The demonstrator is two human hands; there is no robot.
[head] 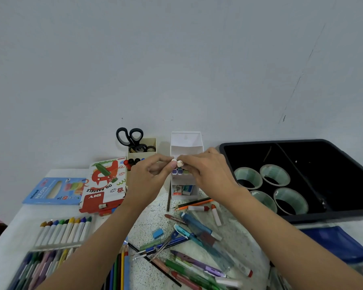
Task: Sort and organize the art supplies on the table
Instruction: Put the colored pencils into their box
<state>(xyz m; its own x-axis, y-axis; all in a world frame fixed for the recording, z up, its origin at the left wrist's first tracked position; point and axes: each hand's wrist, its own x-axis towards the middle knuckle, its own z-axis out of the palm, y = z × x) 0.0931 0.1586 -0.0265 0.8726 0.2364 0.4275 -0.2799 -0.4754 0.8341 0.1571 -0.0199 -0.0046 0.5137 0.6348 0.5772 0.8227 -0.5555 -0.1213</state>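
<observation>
My left hand (148,174) and my right hand (205,172) meet in front of a white desk organizer (186,143) at the back of the table. Between their fingertips they pinch a small white marker (179,163) with a pale cap, just above several capped markers (179,171) standing in the organizer's middle tier. Erasers (186,189) lie in its lowest tier. Loose pens, pencils and crayons (189,243) are scattered on the speckled table (149,218) below my forearms.
A beige holder (150,142) with black scissors (129,136) stands left of the organizer. An oil pastels box (105,185) and a blue neon box (55,191) lie left. Crayon and marker rows (63,233) sit front left. A black bin (333,155) with tape rolls (275,174) stands right, a blue pouch (340,243) before it.
</observation>
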